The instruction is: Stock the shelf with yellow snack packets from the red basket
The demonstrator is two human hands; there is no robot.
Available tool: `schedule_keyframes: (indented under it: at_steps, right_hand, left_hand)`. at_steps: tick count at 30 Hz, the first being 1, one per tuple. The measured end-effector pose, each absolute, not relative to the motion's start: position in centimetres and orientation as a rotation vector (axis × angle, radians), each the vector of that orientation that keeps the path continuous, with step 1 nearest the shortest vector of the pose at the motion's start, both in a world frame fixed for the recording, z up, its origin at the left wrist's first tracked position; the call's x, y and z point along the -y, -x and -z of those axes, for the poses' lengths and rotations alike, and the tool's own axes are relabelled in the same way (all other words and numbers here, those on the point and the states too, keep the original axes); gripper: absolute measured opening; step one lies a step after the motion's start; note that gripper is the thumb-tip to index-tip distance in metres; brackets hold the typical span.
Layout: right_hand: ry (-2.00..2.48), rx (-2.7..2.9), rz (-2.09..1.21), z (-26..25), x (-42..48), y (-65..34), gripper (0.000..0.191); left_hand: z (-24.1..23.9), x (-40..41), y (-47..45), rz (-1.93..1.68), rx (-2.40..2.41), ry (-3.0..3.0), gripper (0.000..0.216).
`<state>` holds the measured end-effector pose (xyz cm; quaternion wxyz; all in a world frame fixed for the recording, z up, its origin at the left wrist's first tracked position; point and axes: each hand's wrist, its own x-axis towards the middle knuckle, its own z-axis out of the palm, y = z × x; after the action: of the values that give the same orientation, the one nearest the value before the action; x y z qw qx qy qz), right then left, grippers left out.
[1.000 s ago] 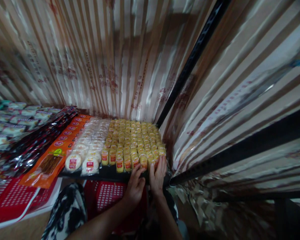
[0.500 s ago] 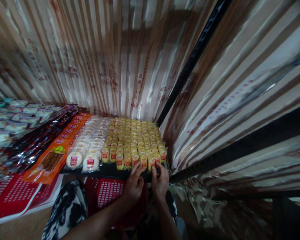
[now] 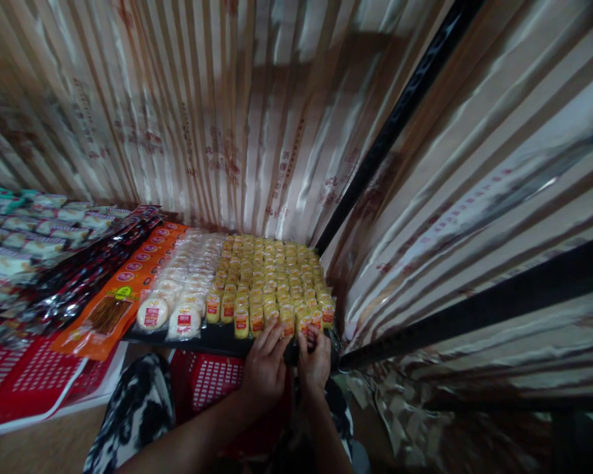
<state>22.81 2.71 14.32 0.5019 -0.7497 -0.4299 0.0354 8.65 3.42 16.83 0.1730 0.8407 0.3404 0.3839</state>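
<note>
Small yellow snack packets (image 3: 271, 273) with red labels stand in tight rows on a black shelf (image 3: 217, 331). My left hand (image 3: 267, 362) reaches up to the front row, its fingers stretched out and their tips touching a packet there. Close beside it on the right, my right hand (image 3: 315, 362) has bent fingers and a thumb on the front packets near the row's right end. The fingertips partly cover the lower parts of those packets. Left of the yellow rows, round white crackers (image 3: 184, 320) in clear wrappers form two rows.
Orange snack bags (image 3: 109, 314), dark shiny packs (image 3: 86, 270) and white packets (image 3: 34, 243) lie farther left. Red baskets (image 3: 217, 375) sit below the shelf. Black metal posts (image 3: 390, 131) and printed pleated sheeting (image 3: 257, 131) enclose the back and right.
My left fingers have straightened and moved slightly against the front packets. My right hand stays at its packets with a small finger shift. The camera view has swung slightly left.
</note>
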Motion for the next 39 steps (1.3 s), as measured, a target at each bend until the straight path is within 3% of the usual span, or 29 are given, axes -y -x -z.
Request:
schedule_keyframes:
  at_steps: [6, 17, 25, 31, 39]
  right_hand:
    - [1.811, 1.027, -0.071, -14.0, -2.7, -22.7, 0.048]
    - [1.817, 1.073, -0.025, -14.0, -2.4, -22.5, 0.048]
    - [1.658, 1.321, 0.298, -17.8, -4.0, -22.3, 0.034]
    - [1.762, 1.92, 0.165, -22.9, -10.2, -20.8, 0.047]
    - [1.993, 2.291, -0.039, -23.3, -16.2, -18.4, 0.059]
  left_hand:
    - [-18.4, -5.5, -8.6, -1.004, -1.219, -2.7, 0.05]
    - [-17.2, -6.9, -8.9, -0.956, -1.145, -2.768, 0.052]
    - [-17.1, -4.6, -7.9, -0.902, -1.047, -2.833, 0.05]
    - [-15.2, -4.3, -8.4, -0.741, -0.696, -2.907, 0.05]
    - [-12.4, -7.3, -11.1, -0.996, -0.548, -2.951, 0.042]
